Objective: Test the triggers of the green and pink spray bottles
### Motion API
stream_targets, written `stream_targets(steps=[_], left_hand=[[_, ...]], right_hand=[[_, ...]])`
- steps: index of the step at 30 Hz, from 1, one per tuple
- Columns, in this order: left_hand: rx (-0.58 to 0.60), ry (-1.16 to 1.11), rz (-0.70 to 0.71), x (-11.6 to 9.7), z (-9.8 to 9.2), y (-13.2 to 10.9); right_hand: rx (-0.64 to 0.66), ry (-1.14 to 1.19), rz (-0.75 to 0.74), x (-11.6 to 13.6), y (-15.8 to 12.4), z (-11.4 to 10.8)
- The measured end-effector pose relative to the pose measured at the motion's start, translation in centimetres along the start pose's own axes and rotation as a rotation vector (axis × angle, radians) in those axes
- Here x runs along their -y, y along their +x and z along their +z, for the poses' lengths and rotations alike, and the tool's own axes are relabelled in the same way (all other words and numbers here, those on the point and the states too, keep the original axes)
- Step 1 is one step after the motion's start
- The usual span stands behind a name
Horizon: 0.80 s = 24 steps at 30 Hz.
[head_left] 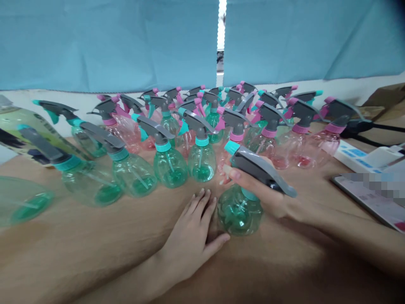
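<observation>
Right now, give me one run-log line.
right hand: holds transparent green plastic spray bottle; left hand: palm down on brown table, beside bottle; behind: transparent green and pink spray bottles

We have 2 creased blue cloth panels (110, 46) across the back, with 1 narrow, bright vertical gap (222, 29) between them. Below the hems we see a white wall (351, 89). We're on a brown wood-look tabletop (79, 236), shadowed at near right.
</observation>
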State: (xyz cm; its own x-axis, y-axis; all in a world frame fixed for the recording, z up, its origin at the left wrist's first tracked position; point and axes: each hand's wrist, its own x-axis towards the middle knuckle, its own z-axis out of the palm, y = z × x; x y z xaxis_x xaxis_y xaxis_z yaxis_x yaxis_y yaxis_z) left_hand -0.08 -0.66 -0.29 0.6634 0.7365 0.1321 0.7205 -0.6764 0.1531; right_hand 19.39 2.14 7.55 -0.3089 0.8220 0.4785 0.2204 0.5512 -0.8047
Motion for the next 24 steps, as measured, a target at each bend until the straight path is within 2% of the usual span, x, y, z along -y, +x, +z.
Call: stream_targets(steps=[6,12,24], left_hand=[[0.017,0.000,-0.011,-0.04,0.03,-0.01],[0.009,-0.015,-0.012,-0.08,-0.07,0.01],[0.010,-0.021,-0.007,-0.03,-0.07,0.06]], right_hand=[[0.081,0.100,0.039,-0.46,0.07,-0.16],[0.057,0.103,0.134,-0.12,-0.31,0.01],[0.062,0.171,0.115,-0.35,-0.18,0.15]])
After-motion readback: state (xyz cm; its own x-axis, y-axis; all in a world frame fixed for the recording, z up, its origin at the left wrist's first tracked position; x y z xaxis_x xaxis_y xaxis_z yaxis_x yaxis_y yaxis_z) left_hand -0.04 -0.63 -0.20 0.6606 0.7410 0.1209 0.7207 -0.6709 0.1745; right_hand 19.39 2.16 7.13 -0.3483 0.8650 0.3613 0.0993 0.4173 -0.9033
